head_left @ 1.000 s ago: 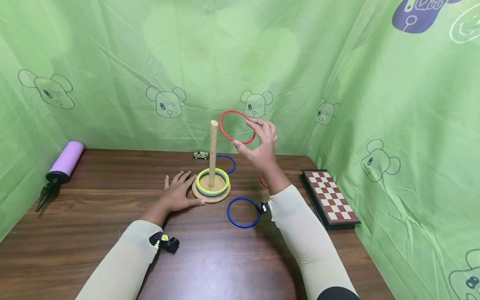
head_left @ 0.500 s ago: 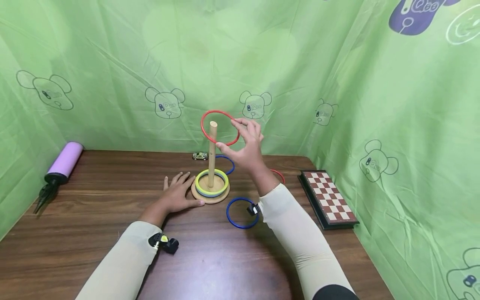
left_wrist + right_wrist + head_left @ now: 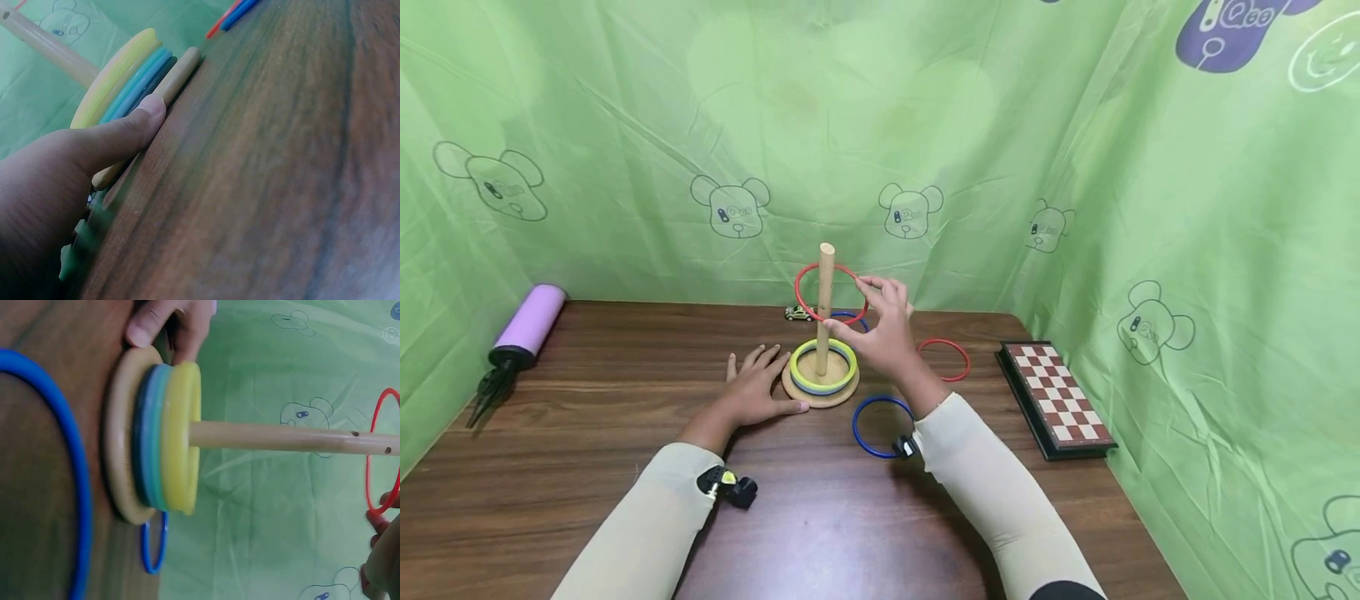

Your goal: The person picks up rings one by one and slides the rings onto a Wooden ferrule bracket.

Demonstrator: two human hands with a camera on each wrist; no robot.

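Note:
A wooden peg [image 3: 826, 287] stands on a round wooden base [image 3: 820, 393], with a yellow ring [image 3: 823, 365] on top of several stacked rings. My right hand [image 3: 852, 307] pinches a red ring [image 3: 808, 279] that now encircles the peg a little below its top. In the right wrist view the red ring [image 3: 374, 456] sits around the peg [image 3: 287, 437], high above the yellow ring [image 3: 181, 434]. My left hand [image 3: 771, 379] lies flat on the table, and its thumb [image 3: 134, 128] touches the base's edge [image 3: 178, 72].
A blue ring [image 3: 883, 425] lies in front of the base, a second red ring [image 3: 943, 358] lies to the right and another blue ring [image 3: 852, 318] behind. A toy car [image 3: 800, 313], a chessboard [image 3: 1056, 398] and a purple pump [image 3: 531, 321] sit at the table's edges.
My right hand carried the red ring left from beside the peg, over its top, then down around it. The left hand stayed in place.

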